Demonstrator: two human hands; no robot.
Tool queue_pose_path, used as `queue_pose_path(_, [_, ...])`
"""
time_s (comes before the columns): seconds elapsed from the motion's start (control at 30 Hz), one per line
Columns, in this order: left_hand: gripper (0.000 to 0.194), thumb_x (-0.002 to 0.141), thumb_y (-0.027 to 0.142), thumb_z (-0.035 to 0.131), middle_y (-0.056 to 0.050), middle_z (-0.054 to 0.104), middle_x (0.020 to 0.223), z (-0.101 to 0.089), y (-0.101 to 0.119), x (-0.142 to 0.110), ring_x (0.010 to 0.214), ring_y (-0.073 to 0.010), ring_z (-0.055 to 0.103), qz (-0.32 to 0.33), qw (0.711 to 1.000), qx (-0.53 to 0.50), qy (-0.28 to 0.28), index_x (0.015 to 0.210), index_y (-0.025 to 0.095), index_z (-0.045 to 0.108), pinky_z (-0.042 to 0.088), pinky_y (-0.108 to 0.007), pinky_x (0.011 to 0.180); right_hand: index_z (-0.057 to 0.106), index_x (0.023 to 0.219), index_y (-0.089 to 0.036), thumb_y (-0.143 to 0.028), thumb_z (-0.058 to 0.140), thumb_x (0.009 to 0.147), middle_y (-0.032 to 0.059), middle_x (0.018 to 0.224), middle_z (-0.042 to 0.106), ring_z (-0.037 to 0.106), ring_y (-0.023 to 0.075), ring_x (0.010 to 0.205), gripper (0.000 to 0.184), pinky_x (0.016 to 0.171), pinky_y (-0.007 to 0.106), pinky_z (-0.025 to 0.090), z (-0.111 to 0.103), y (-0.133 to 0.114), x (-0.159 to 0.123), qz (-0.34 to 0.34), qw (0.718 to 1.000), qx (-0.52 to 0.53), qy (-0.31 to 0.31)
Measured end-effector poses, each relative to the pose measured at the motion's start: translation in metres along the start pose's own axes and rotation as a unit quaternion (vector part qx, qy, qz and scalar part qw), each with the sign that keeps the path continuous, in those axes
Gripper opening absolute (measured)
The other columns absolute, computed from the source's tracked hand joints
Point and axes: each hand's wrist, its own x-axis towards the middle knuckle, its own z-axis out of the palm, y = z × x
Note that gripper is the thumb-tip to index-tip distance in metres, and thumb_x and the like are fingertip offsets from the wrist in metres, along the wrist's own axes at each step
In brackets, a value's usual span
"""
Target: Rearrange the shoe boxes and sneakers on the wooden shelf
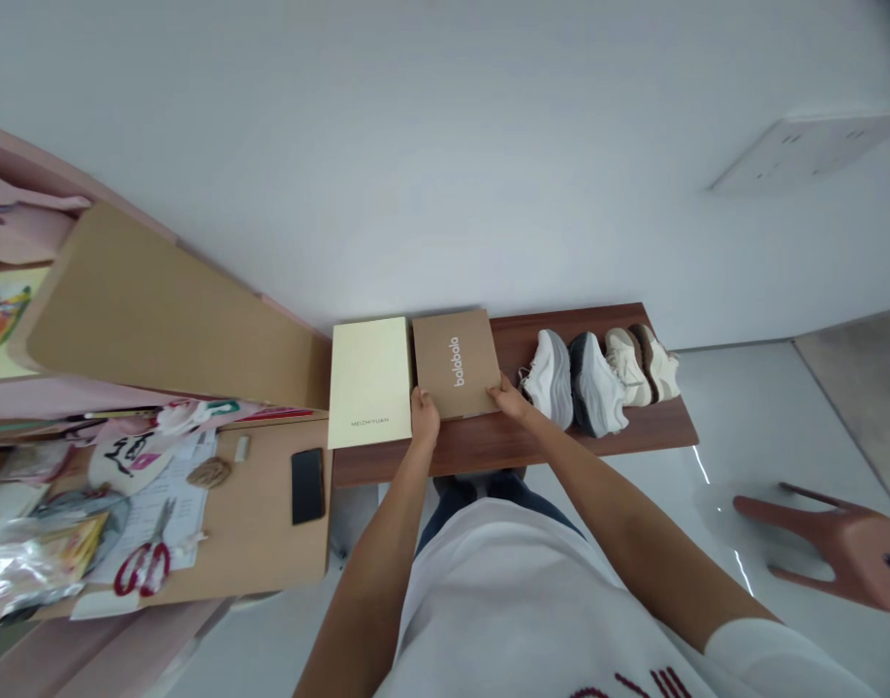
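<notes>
A brown shoe box (445,373) lettered "balabala" lies on a dark wooden bench (547,322) against the wall. My left hand (424,417) grips its near left corner, and my right hand (509,397) grips its near right corner. Close beside it on the left is a cream box (370,373) marked "MEIZHIYUAN". To the right of my right hand stand a pair of white and grey sneakers (551,378) and a pair of beige and white shoes (629,366). Fingertips of both hands are partly hidden at the box sides.
On the left, a desk (263,533) bears a black phone (307,486), red-handled scissors (146,557), papers and plastic bags. A tan panel (161,310) rises behind the desk. A reddish stool (844,548) stands on the floor at right.
</notes>
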Motion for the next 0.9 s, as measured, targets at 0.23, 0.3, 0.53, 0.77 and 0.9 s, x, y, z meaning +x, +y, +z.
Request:
queue_pose_path(0.23, [0.060,0.100,0.046,0.035,-0.015,0.035,0.163,-0.003,0.015,-0.002,0.153,-0.0216,0.028,0.005,0.999,0.047,0.001,0.152,0.015,0.039,0.017,-0.036,0.126,0.039,0.151,-0.020,-0.027,0.053,0.087,0.0106,0.136,0.065,0.057,0.0233,0.130,0.066,0.116,0.049,0.038,0.003,-0.011,-0.001,0.000,0.999,-0.040,0.004])
queue_pose_path(0.3, [0.063,0.100,0.043,0.037,-0.019,0.034,0.162,-0.004,0.022,-0.011,0.154,-0.0243,0.025,0.021,0.996,0.085,0.002,0.153,0.010,0.035,0.015,-0.038,0.126,0.041,0.151,-0.019,-0.030,0.055,0.087,0.0122,0.141,0.062,0.054,0.0239,0.134,0.066,0.118,0.049,0.035,0.001,-0.010,-0.003,0.001,0.998,-0.056,0.009])
queue_pose_path(0.53, [0.067,0.097,0.033,0.044,-0.020,0.026,0.165,0.026,0.035,-0.077,0.155,-0.0270,0.018,0.250,0.953,0.169,-0.028,0.158,0.012,0.024,0.015,-0.046,0.126,0.048,0.147,-0.021,-0.047,0.057,0.090,0.0137,0.150,0.053,0.055,0.0291,0.135,0.063,0.113,0.051,0.044,-0.051,0.010,-0.042,-0.028,0.993,-0.081,0.075])
queue_pose_path(0.77, [0.062,0.091,0.023,0.053,-0.019,0.046,0.154,0.104,0.016,-0.109,0.146,-0.0279,0.040,0.270,0.926,0.131,-0.229,0.151,0.013,0.041,0.029,-0.046,0.122,0.067,0.119,-0.016,-0.042,0.051,0.091,0.0157,0.116,0.070,0.067,0.0287,0.107,0.041,0.099,0.049,0.053,-0.172,0.041,-0.090,-0.049,0.960,-0.188,0.204])
queue_pose_path(0.9, [0.061,0.086,0.019,0.058,-0.021,0.053,0.147,0.136,0.007,-0.107,0.140,-0.0299,0.048,0.192,0.942,0.137,-0.237,0.146,0.012,0.048,0.036,-0.046,0.117,0.068,0.104,-0.017,-0.037,0.050,0.090,0.0148,0.104,0.071,0.068,0.0276,0.098,0.031,0.097,0.046,0.053,-0.217,0.060,-0.101,-0.014,0.946,-0.230,0.226])
